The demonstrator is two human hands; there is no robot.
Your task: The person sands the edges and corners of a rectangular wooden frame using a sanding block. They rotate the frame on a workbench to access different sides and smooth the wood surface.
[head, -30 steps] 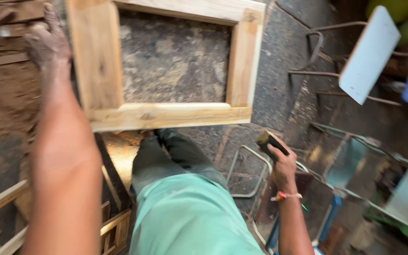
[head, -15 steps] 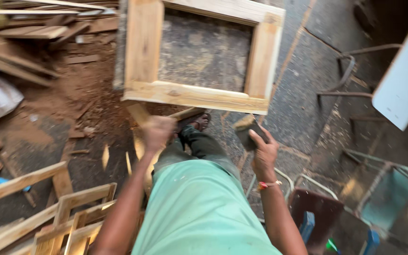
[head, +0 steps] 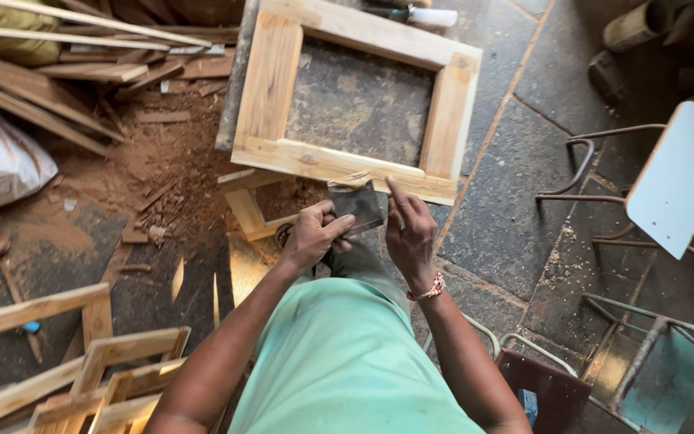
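Left hand: fingers closed on near edge of sandpaper, steadying it flat.
Right hand: fingers curled around sandpaper's other side, forefinger stretched along it as if folding.
Sandpaper: between both hands, just before wooden frame lying on stone floor.

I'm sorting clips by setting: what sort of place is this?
Most likely a small carpentry workshop. A bare wooden frame lies on the stone floor, offcuts and sawdust spread beside it, and more frames are stacked nearby.
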